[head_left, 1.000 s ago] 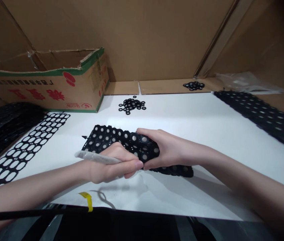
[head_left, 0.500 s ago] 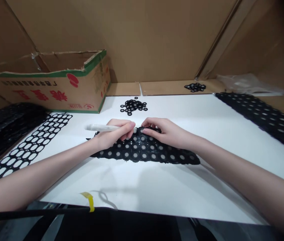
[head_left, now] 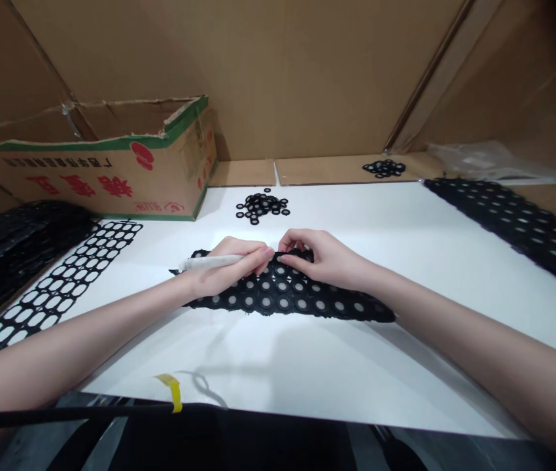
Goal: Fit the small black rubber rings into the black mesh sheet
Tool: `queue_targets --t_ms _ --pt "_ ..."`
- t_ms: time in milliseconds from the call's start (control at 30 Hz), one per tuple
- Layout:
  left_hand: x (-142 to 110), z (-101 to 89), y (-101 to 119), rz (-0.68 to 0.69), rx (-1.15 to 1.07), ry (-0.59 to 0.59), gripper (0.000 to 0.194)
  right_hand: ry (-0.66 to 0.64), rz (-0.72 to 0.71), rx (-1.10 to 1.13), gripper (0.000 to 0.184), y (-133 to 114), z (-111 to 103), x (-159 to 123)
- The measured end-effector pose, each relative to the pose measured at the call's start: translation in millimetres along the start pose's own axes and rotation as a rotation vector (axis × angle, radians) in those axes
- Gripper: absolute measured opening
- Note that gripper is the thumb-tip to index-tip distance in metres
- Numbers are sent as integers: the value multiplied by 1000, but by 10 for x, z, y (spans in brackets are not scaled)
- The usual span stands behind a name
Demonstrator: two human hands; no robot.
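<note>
A black rubber sheet with rows of round holes [head_left: 282,303] lies on the white tabletop in front of me. My left hand [head_left: 233,261] is closed around a white pen-like tool [head_left: 212,261], whose rear end points left; its tip is hidden at my fingers, by the sheet's far edge. My right hand [head_left: 317,257] pinches that same far edge between thumb and fingers, just right of my left fingertips. Beyond both hands sits a loose pile of small black rings [head_left: 261,205].
A cardboard box with green edges [head_left: 160,170] stands at the back left. Before it lie a black open mesh strip [head_left: 69,284] and a dark stack of sheets [head_left: 23,229]. Another holed sheet [head_left: 513,226], a second ring pile [head_left: 384,168] and a clear plastic bag [head_left: 488,161] are at the right.
My left hand has shifted slightly right toward my right hand, and the white tool has tilted, its rear end lower. My right hand stays on the sheet's far edge.
</note>
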State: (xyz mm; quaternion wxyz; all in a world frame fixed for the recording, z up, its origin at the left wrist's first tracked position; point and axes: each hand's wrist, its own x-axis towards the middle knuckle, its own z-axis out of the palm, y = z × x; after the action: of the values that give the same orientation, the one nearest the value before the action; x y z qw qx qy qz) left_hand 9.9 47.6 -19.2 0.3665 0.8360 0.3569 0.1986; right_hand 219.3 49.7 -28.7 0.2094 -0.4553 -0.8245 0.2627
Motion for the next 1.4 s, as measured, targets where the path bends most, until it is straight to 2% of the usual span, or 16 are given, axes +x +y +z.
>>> queue_targets --t_ms 267,433,667,967,1233,1400 --pt "22 23 -4 10 32 -54 44 -6 7 21 10 -24 -6 -18" --pt "-35 -8 22 15 -54 -8 43 -72 65 -73 25 -66 -54 -44" --pt "-93 7 127 -38 -68 -43 44 -70 56 -168 17 -114 -25 -50" --pt "-85 47 36 -15 -65 -38 45 -86 54 -158 15 -136 -40 -50" --pt "-67 21 140 -25 -30 -154 44 -105 41 -167 13 -155 -32 -70" --pt "-73 29 90 1 -55 -116 43 -159 20 -169 23 -158 -68 -101"
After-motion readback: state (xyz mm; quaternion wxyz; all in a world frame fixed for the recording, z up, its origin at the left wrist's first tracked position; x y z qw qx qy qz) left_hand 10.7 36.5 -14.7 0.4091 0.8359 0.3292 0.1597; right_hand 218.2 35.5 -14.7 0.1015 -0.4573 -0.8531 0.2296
